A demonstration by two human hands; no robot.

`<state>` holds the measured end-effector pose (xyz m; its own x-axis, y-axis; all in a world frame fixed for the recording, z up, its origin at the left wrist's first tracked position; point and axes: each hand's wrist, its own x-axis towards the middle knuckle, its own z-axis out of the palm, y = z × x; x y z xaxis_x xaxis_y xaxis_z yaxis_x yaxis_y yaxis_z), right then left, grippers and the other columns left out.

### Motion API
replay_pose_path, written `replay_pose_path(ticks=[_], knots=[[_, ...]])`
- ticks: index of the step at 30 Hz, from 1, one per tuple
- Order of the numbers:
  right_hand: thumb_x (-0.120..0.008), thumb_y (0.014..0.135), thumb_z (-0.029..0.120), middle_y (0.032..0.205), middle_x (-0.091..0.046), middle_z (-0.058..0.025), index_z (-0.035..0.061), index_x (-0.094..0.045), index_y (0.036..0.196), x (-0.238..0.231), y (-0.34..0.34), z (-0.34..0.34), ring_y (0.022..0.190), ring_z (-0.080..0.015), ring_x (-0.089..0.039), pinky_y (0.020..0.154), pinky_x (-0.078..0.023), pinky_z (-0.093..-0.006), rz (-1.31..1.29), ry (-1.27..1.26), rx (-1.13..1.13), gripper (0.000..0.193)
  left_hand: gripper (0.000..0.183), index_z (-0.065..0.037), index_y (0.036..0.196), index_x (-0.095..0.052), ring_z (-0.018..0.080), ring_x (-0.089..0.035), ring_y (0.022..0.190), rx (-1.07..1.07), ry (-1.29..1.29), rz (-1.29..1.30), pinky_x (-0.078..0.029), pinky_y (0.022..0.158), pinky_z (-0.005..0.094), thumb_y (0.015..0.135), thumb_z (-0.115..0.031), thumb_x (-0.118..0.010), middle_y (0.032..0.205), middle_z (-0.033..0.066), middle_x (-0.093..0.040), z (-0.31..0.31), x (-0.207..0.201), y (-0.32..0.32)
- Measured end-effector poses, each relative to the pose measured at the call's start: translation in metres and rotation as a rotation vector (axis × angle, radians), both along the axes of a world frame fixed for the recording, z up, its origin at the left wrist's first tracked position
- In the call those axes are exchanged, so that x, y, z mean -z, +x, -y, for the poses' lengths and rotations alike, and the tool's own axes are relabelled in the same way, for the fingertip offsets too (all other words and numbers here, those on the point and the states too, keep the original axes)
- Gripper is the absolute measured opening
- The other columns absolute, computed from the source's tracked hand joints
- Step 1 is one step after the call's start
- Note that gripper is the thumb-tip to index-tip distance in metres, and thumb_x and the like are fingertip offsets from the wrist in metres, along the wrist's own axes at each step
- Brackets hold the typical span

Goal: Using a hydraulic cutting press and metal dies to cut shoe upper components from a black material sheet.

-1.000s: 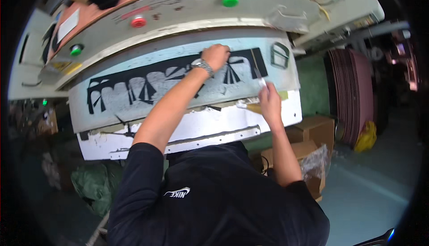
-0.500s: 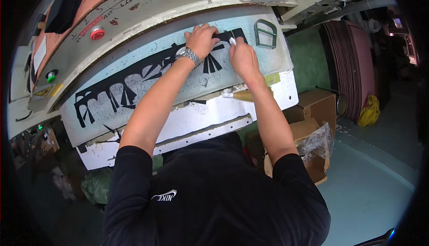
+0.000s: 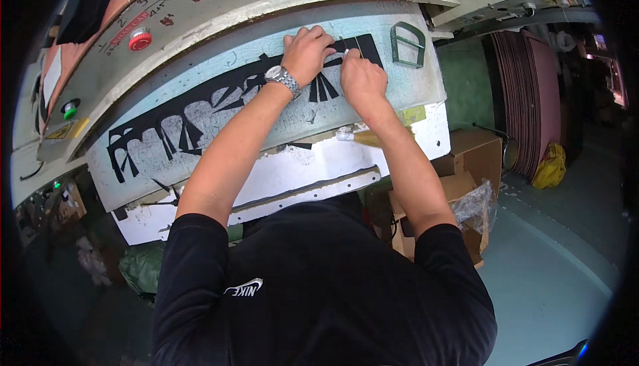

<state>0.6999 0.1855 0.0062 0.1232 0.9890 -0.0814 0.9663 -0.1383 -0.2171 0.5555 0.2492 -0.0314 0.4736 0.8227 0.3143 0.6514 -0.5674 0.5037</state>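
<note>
A long black sheet (image 3: 193, 110) with a row of arched cut-outs and narrow loose strips lies slantwise on a pale blue board (image 3: 266, 123). Near its right part, my left hand (image 3: 306, 52) rests on the sheet's upper edge, fingers bent and thumb apart, with nothing visible in it. My right hand (image 3: 363, 81) is closed around a small white-handled tool (image 3: 346, 52), just right of the left hand, over the sheet's right end. Its tip is thin and its kind too small to make out. Beyond the sheet's right end stands a green arch-shaped metal cutting die (image 3: 397, 45).
Behind the board runs a machine's beam (image 3: 219, 26) with a red push button (image 3: 140, 40). On the near white ledge (image 3: 299, 180) lie a brush (image 3: 359, 138) and black scraps. Cardboard boxes (image 3: 476, 153) and stacked pink sheets (image 3: 526, 100) stand at the right.
The whole view has shifted slightly. My right hand sits a little further left against the sheet, and less of the white tool shows. My left hand stays on the sheet.
</note>
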Motion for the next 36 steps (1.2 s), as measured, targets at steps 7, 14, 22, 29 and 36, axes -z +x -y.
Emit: replay_pose_path(ticks=[7, 14, 22, 29, 36], knots=[[-0.047, 0.101, 0.023, 0.082, -0.072, -0.0271, 0.0014, -0.063, 0.093, 0.001, 0.001, 0.007, 0.079, -0.0439, -0.073, 0.073, -0.058, -0.0539, 0.005, -0.027, -0.020, 0.028, 0.015, -0.015, 0.100, -0.071, 0.0244, -0.059, 0.095, -0.022, 0.013, 0.048, -0.036, 0.079, 0.0417, 0.088, -0.022, -0.073, 0.098, -0.0004, -0.064, 0.004, 0.007, -0.002], [-0.050, 0.097, 0.020, 0.083, -0.072, -0.0274, 0.0003, -0.063, 0.094, -0.004, 0.001, -0.007, 0.080, -0.0448, -0.073, 0.074, -0.058, -0.0542, -0.001, -0.008, -0.033, 0.023, 0.014, -0.014, 0.099, -0.069, 0.0254, -0.060, 0.092, 0.004, 0.050, 0.102, -0.036, 0.078, 0.0417, 0.087, -0.020, -0.073, 0.097, 0.0005, -0.065, -0.006, 0.004, -0.001], [-0.050, 0.097, 0.021, 0.085, -0.071, -0.0288, 0.0006, -0.065, 0.094, 0.002, 0.002, -0.001, 0.083, -0.0460, -0.072, 0.076, -0.057, -0.0550, -0.032, -0.060, -0.019, 0.025, 0.014, -0.015, 0.097, -0.068, 0.0234, -0.060, 0.090, 0.021, 0.062, 0.106, -0.035, 0.077, 0.0395, 0.086, -0.021, -0.074, 0.095, -0.0017, -0.065, 0.001, 0.012, -0.001], [-0.050, 0.097, 0.018, 0.088, -0.073, -0.0273, 0.0004, -0.066, 0.095, -0.009, -0.001, -0.001, 0.085, -0.0433, -0.073, 0.077, -0.058, -0.0517, -0.011, -0.101, 0.021, 0.024, 0.012, -0.014, 0.094, -0.069, 0.0241, -0.060, 0.091, 0.028, 0.040, 0.118, -0.036, 0.078, 0.0400, 0.086, -0.020, -0.075, 0.095, -0.0020, -0.065, -0.003, 0.007, 0.000], [-0.052, 0.094, 0.015, 0.090, -0.074, -0.0248, -0.0003, -0.067, 0.096, -0.011, -0.004, -0.015, 0.086, -0.0403, -0.074, 0.077, -0.060, -0.0492, -0.011, -0.080, -0.001, 0.021, 0.012, -0.014, 0.094, -0.071, 0.0244, -0.059, 0.090, -0.001, 0.055, 0.077, -0.038, 0.078, 0.0403, 0.087, -0.022, -0.074, 0.095, -0.0007, -0.064, -0.008, 0.009, 0.002]])
